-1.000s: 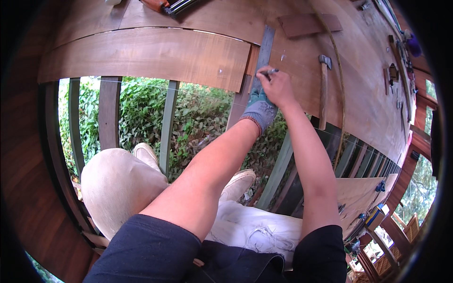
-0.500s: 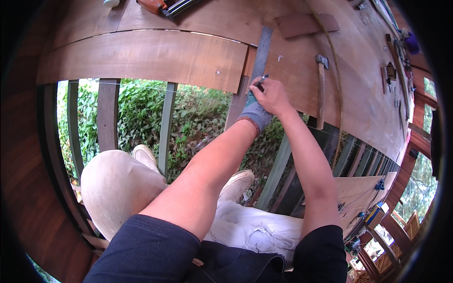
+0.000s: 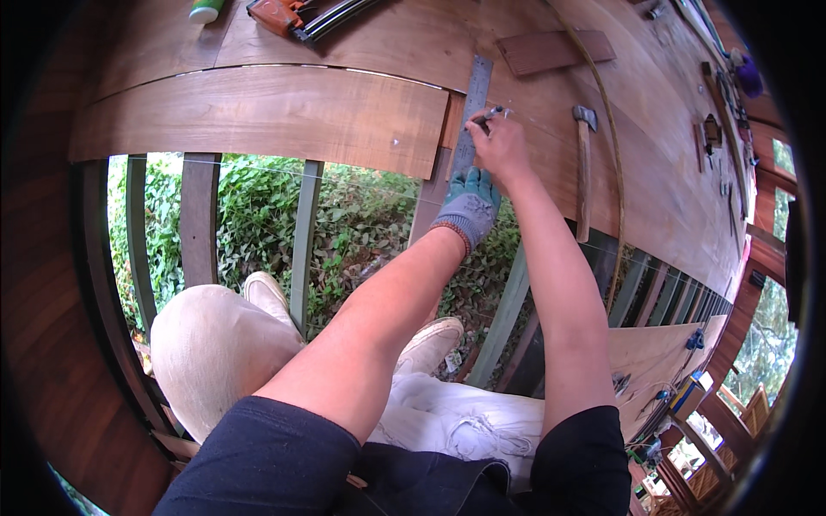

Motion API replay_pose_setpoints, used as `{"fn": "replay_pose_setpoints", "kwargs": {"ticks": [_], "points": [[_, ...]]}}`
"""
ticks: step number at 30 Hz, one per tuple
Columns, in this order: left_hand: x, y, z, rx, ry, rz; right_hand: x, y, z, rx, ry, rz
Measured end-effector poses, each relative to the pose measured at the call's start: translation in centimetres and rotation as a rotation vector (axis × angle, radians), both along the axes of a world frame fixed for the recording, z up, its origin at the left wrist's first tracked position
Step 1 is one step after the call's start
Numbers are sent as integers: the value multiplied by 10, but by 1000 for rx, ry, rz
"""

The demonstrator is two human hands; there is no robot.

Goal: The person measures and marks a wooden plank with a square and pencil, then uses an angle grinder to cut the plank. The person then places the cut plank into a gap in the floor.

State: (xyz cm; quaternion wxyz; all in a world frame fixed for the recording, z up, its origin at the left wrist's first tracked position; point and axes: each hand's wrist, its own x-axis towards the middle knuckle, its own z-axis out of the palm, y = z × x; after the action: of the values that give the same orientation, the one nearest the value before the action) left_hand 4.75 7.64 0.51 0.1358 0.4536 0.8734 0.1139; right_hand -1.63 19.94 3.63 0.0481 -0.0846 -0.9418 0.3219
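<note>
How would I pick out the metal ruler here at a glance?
Find the wooden boards spanning the upper view, then the gloved left hand at their near edge. The ruler runs away from its fingertips, passing the bare right hand. Narrow, straight and grey, it stands out from the brown wood around it.

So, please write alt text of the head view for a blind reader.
A person's gloved left hand rests at the near end of a metal ruler beside a wooden board, while the bare right hand holds a dark pen-like tool. A hammer lies to the right, and greenery shows between beams below.
</note>
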Motion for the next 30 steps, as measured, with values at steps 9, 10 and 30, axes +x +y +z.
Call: {"fn": "replay_pose_setpoints", "kwargs": {"ticks": [9, 10, 30], "points": [[4, 2, -10, 10, -2, 1, 4, -2, 4, 53, -8, -11], [5, 3, -13, 5, -23, 0, 10, -5, 5, 81, -37, -6], [-6, -6, 5, 1, 91, -54, 122, 17, 3, -102, -604, -518]]}}
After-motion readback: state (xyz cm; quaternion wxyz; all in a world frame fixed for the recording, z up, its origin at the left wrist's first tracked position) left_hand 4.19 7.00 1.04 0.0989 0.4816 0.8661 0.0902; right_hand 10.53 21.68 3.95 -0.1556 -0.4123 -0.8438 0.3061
